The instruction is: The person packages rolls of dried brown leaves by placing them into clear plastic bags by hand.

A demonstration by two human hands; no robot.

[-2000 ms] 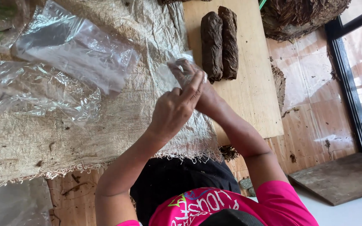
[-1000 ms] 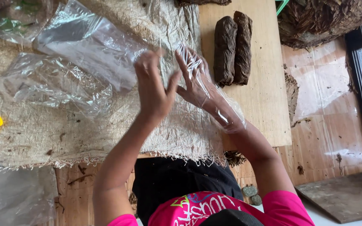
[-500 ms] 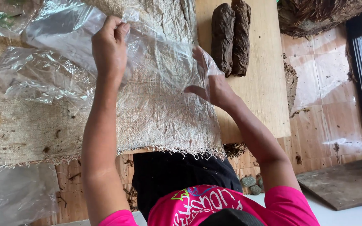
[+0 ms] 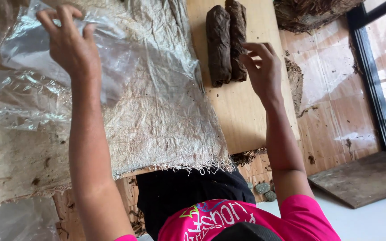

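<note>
Head view, looking down over a low work surface. Left hand point(image 4: 70, 42): reaches far forward, fingers spread and slightly curled, resting on a clear plastic sheet point(image 4: 112, 58) at its upper left part; whether the fingertips pinch the film cannot be told. Clear plastic sheet: crumpled, glossy, lying spread over a woven sack cloth point(image 4: 157, 129) whose frayed near edge hangs off the surface. More clear plastic point(image 4: 18, 102) lies bunched to the left of the arm, partly hidden by the forearm. Right hand point(image 4: 260, 69): fingers loosely open and curled, holding nothing, hovering over a wooden board point(image 4: 246, 116), just beside two dark brown rolls point(image 4: 226, 42). Rolls: rough, cylinder-shaped, lying side by side and touching, lengthwise on the board to the right of the cloth. Pile of dry brown fibre point(image 4: 309, 13): at the top right, beyond the board. Loose brown crumbs point(image 4: 293, 76): scattered on the tiled floor beside the board. Flat grey slab point(image 4: 362, 178): on the floor at lower right. Pink shirt point(image 4: 228, 221) and dark lap at the bottom edge.
</note>
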